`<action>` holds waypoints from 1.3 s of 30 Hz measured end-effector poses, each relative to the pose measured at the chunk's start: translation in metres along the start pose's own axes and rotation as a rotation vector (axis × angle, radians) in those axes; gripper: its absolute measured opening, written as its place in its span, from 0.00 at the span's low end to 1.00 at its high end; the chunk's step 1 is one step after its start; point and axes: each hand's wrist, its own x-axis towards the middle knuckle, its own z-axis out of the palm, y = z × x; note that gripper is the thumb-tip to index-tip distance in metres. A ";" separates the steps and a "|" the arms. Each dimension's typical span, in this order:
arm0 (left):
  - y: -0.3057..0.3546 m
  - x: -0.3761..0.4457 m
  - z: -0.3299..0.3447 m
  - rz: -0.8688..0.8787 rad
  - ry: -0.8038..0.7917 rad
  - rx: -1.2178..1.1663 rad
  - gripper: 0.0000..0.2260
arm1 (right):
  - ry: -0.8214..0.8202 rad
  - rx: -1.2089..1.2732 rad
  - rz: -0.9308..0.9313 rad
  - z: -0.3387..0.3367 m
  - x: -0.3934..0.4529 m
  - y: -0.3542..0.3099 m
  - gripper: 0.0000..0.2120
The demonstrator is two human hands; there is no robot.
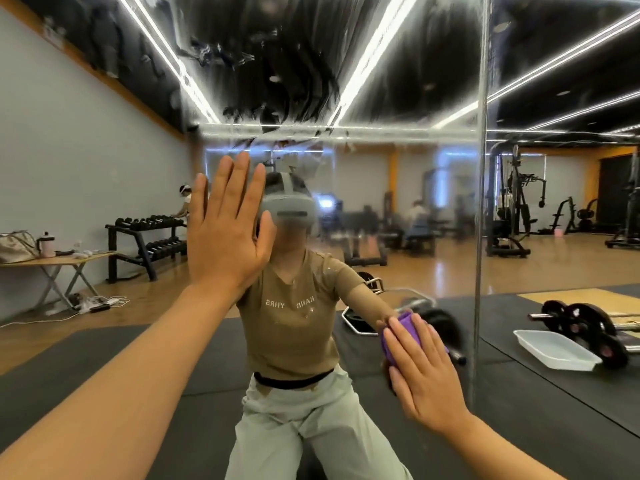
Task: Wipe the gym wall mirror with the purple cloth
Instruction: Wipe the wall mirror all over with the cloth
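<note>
The gym wall mirror (398,188) fills the view ahead, with wet smears across its upper part and a vertical seam on the right. My left hand (228,226) lies flat against the glass at head height, fingers straight and spread. Lower right, my right hand (420,370) presses the purple cloth (401,332) flat onto the mirror with straight fingers; only the cloth's upper edge shows past my fingers. My own reflection kneels in the middle of the glass.
To the left stand a grey wall, a folding table (55,263) with a bag and bottle, and a dumbbell rack (145,244). A white plastic tray (557,349) and barbell plates (585,320) show in the reflection at right. Black mats cover the floor.
</note>
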 end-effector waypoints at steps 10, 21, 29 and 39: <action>0.000 0.002 -0.002 0.007 0.004 -0.016 0.26 | 0.220 0.067 0.105 -0.049 0.230 0.044 0.25; 0.001 0.002 -0.003 0.011 0.029 -0.031 0.25 | 0.082 0.006 -0.128 -0.004 0.079 -0.021 0.26; 0.001 0.002 -0.004 0.007 0.014 -0.047 0.26 | -0.098 -0.065 -0.387 -0.004 0.058 -0.012 0.26; 0.001 0.002 -0.004 0.003 0.024 -0.063 0.26 | 0.223 0.010 0.008 -0.045 0.268 0.014 0.25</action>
